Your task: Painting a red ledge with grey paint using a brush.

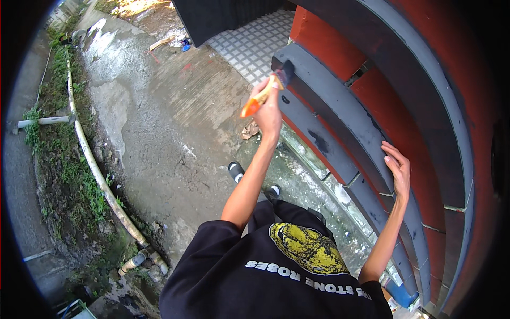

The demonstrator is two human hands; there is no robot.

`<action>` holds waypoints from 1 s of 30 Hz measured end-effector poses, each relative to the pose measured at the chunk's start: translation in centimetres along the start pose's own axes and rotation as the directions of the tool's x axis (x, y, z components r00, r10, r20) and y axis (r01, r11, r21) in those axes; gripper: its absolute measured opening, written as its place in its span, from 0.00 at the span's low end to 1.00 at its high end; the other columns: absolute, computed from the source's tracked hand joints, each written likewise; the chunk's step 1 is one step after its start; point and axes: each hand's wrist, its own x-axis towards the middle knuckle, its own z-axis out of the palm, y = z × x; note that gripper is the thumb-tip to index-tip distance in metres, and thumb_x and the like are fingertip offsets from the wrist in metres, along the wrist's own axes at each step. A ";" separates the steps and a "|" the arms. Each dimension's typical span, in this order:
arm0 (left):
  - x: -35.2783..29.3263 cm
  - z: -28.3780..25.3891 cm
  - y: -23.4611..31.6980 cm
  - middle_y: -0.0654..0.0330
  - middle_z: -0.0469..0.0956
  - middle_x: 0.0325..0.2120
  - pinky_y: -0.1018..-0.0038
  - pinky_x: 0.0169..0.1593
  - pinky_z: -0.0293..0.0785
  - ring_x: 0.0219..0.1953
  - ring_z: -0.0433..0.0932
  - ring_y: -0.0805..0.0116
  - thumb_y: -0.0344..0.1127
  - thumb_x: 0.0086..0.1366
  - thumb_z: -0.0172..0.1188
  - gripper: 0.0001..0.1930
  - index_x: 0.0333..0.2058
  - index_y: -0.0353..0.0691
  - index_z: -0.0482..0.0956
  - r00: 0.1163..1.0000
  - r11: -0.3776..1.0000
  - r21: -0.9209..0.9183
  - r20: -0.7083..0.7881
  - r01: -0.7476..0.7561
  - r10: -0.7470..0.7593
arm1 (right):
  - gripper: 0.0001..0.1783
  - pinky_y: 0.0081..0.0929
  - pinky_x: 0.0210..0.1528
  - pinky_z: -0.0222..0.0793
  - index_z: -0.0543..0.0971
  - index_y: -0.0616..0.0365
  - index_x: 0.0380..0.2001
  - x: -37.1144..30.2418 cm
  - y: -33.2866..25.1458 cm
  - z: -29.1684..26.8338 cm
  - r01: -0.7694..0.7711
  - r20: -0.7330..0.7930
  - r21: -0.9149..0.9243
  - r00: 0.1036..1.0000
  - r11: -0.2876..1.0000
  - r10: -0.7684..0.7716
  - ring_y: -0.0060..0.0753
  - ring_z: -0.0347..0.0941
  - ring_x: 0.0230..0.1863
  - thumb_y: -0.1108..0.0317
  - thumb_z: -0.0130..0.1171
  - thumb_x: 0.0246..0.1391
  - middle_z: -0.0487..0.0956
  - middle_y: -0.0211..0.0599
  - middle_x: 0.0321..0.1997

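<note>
My left hand (270, 111) grips a paintbrush (258, 101) by its yellow and orange handle. The dark bristles are against or just above the end of a grey ledge (308, 66) on the wall; I cannot tell whether they touch. Fingers stretched and holding nothing, my right hand (398, 167) rests at the edge of the same ledge, farther along it. Red panels (388, 101) lie between the grey ledges. Dark, wet-looking patches mark a lower grey ledge (319, 141).
Beneath my feet is a stained concrete path (154, 127). A long pipe (93, 157) runs along a weedy strip at the left. Grey and white tiles (255, 45) lie beyond a dark panel (212, 21). A blue container (401, 293) stands at the lower right.
</note>
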 end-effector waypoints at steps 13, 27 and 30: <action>3.0 -2.3 -3.5 0.55 0.84 0.41 0.74 0.48 0.76 0.42 0.81 0.69 0.31 0.64 0.65 0.13 0.46 0.33 0.83 0.992 0.980 0.156 0.062 -0.122 0.114 | 0.23 0.30 0.67 0.59 0.82 0.63 0.50 0.1 0.4 0.0 -0.005 0.013 0.029 1.000 1.000 0.005 0.34 0.71 0.63 0.60 0.61 0.55 0.77 0.42 0.62; -1.5 -3.0 -2.6 0.51 0.84 0.42 0.70 0.49 0.76 0.42 0.83 0.63 0.25 0.63 0.64 0.13 0.46 0.32 0.83 0.972 0.944 0.232 0.053 -0.233 0.227 | 0.20 0.31 0.66 0.63 0.82 0.64 0.51 0.1 0.1 -0.1 0.004 0.019 0.004 1.000 1.000 -0.004 0.34 0.72 0.62 0.66 0.60 0.57 0.76 0.44 0.63; -5.4 -0.5 -2.2 0.51 0.84 0.41 0.70 0.47 0.78 0.41 0.83 0.63 0.23 0.61 0.65 0.12 0.45 0.32 0.83 0.957 0.941 0.209 0.174 -0.266 0.232 | 0.22 0.28 0.65 0.61 0.82 0.62 0.50 0.1 0.3 -0.2 -0.009 0.005 -0.004 1.000 1.000 0.009 0.33 0.72 0.62 0.61 0.61 0.56 0.77 0.42 0.62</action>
